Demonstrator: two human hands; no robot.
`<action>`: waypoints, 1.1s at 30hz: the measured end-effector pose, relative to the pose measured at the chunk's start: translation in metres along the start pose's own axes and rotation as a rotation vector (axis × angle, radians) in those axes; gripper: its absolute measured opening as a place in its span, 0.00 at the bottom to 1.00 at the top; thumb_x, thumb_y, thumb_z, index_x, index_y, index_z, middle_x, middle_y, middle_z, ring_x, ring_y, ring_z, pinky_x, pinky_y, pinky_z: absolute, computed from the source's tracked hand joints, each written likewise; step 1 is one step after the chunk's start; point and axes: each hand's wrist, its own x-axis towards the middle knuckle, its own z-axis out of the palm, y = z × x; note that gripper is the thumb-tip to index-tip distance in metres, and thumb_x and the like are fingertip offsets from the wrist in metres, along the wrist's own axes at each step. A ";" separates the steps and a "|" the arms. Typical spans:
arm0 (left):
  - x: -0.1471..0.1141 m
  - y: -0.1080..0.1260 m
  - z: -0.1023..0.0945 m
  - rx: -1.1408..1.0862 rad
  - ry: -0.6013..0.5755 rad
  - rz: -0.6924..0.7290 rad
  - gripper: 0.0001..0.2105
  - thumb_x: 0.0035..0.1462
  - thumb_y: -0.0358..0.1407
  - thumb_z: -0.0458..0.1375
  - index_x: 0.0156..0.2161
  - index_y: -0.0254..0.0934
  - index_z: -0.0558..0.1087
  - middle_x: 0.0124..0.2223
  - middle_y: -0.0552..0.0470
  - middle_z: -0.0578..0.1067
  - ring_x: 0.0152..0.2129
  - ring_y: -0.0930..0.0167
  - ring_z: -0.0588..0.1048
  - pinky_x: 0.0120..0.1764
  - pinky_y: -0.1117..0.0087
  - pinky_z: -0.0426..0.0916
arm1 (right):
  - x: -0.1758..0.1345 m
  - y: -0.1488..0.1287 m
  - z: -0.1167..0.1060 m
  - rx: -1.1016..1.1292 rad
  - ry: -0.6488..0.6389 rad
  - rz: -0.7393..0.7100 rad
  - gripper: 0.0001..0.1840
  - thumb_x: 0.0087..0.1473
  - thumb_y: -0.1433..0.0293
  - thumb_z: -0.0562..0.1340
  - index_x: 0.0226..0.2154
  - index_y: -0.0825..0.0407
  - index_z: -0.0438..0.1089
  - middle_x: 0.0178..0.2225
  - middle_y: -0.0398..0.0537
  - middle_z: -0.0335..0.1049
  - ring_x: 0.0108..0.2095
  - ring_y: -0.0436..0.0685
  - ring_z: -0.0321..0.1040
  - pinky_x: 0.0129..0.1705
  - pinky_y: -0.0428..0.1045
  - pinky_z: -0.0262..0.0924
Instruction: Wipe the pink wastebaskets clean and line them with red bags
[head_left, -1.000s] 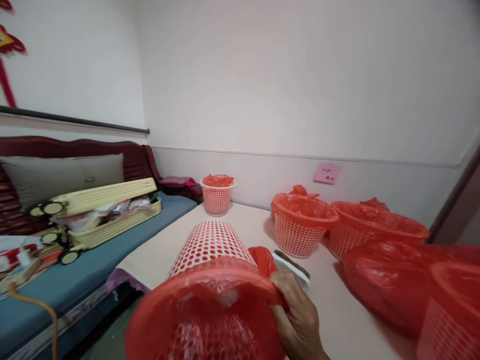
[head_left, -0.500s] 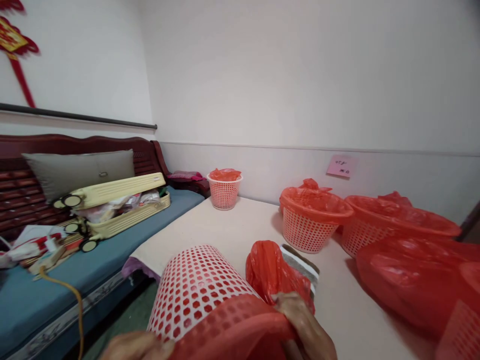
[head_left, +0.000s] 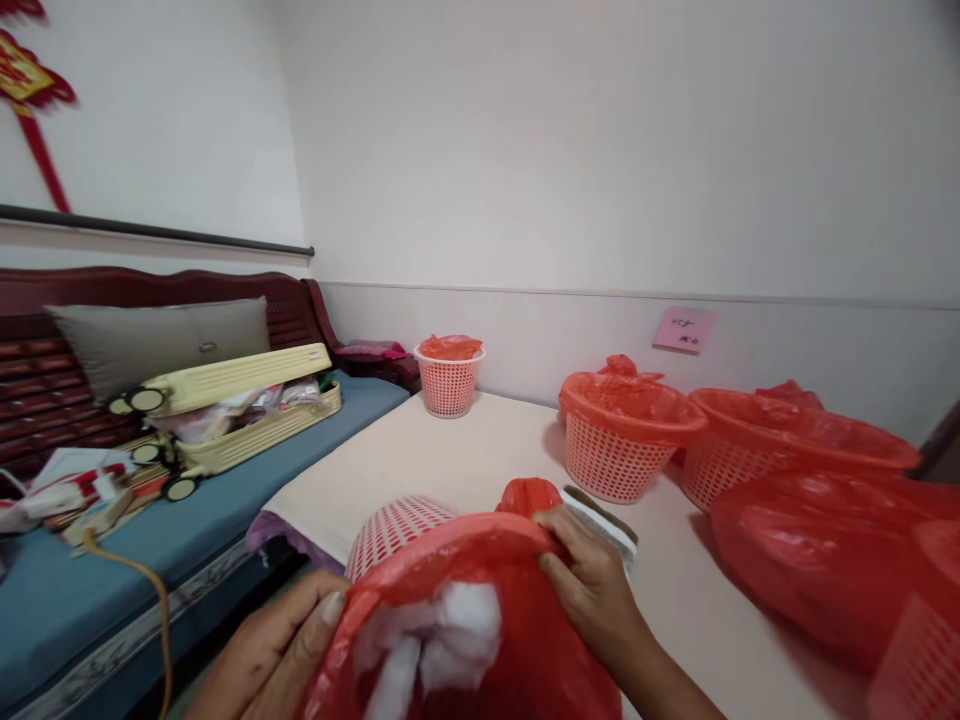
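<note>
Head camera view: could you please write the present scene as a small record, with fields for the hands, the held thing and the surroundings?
Held thing: white perforated plastic basket, tilted, mouth toward the camera
Lining: red plastic bag, folded over the rim
Contents: white soft-looking things
Left hand: gripping the rim, left side
Right hand: gripping the rim, right side
Beyond right hand: grey, white and brown cloth item
Right side: several red-lined perforated baskets
Wall: pink paper note
Blue-covered bed: cream hard-shell suitcase, partly open
</note>
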 end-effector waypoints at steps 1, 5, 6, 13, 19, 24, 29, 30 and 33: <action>0.004 0.003 -0.001 -0.013 0.011 -0.018 0.16 0.61 0.50 0.47 0.38 0.44 0.72 0.33 0.56 0.76 0.30 0.71 0.74 0.34 0.76 0.71 | 0.009 -0.001 0.000 0.009 -0.018 0.026 0.10 0.51 0.78 0.53 0.31 0.49 0.65 0.30 0.42 0.66 0.32 0.53 0.65 0.35 0.48 0.59; 0.020 0.014 0.000 -0.100 0.055 -0.069 0.17 0.59 0.52 0.50 0.35 0.40 0.71 0.29 0.56 0.72 0.26 0.73 0.70 0.28 0.77 0.66 | 0.044 -0.001 0.005 0.037 -0.069 0.067 0.08 0.48 0.77 0.53 0.29 0.50 0.66 0.29 0.42 0.66 0.32 0.53 0.64 0.36 0.49 0.58; 0.024 0.016 0.001 -0.139 0.085 -0.070 0.17 0.58 0.52 0.52 0.32 0.39 0.70 0.27 0.57 0.70 0.24 0.74 0.67 0.26 0.77 0.63 | 0.051 0.001 0.006 0.040 -0.081 0.073 0.08 0.48 0.77 0.54 0.28 0.50 0.66 0.28 0.42 0.66 0.32 0.53 0.64 0.36 0.49 0.58; 0.048 0.008 0.001 -0.372 0.185 -0.071 0.18 0.55 0.51 0.57 0.29 0.37 0.66 0.23 0.61 0.65 0.19 0.78 0.60 0.22 0.78 0.56 | 0.070 -0.011 0.002 -0.112 0.056 -0.123 0.11 0.53 0.71 0.59 0.41 0.53 0.66 0.37 0.49 0.70 0.39 0.57 0.66 0.42 0.53 0.61; 0.053 0.002 -0.001 -0.395 0.202 -0.044 0.17 0.54 0.51 0.58 0.28 0.37 0.66 0.23 0.61 0.65 0.20 0.78 0.60 0.22 0.79 0.55 | 0.030 -0.050 0.033 -0.292 -0.314 -0.172 0.10 0.57 0.76 0.53 0.39 0.52 0.67 0.37 0.50 0.69 0.38 0.58 0.66 0.41 0.54 0.63; 0.050 0.003 0.000 -0.424 0.186 -0.027 0.17 0.55 0.50 0.57 0.29 0.36 0.66 0.23 0.60 0.65 0.20 0.78 0.60 0.23 0.78 0.56 | 0.034 -0.047 0.064 -0.417 -0.422 -0.104 0.19 0.55 0.75 0.56 0.50 0.55 0.64 0.46 0.55 0.69 0.47 0.63 0.64 0.52 0.59 0.59; 0.047 0.000 0.000 -0.467 0.181 -0.036 0.18 0.54 0.51 0.58 0.30 0.37 0.67 0.25 0.59 0.66 0.21 0.77 0.61 0.24 0.77 0.58 | 0.051 -0.048 0.084 -0.432 -0.484 -0.081 0.17 0.54 0.65 0.58 0.45 0.56 0.66 0.45 0.57 0.68 0.46 0.64 0.64 0.50 0.59 0.58; 0.047 -0.002 0.000 -0.477 0.180 -0.039 0.17 0.54 0.51 0.58 0.30 0.37 0.67 0.25 0.59 0.66 0.21 0.77 0.61 0.24 0.77 0.58 | 0.052 -0.048 0.089 -0.427 -0.498 -0.082 0.18 0.53 0.65 0.59 0.46 0.56 0.66 0.45 0.57 0.68 0.46 0.65 0.64 0.49 0.59 0.57; 0.048 -0.008 -0.002 -0.482 0.195 -0.041 0.17 0.54 0.51 0.58 0.30 0.37 0.66 0.24 0.59 0.65 0.21 0.77 0.61 0.23 0.77 0.58 | 0.057 -0.049 0.104 -0.398 -0.531 -0.100 0.20 0.50 0.66 0.60 0.46 0.56 0.66 0.45 0.57 0.69 0.46 0.65 0.64 0.48 0.57 0.56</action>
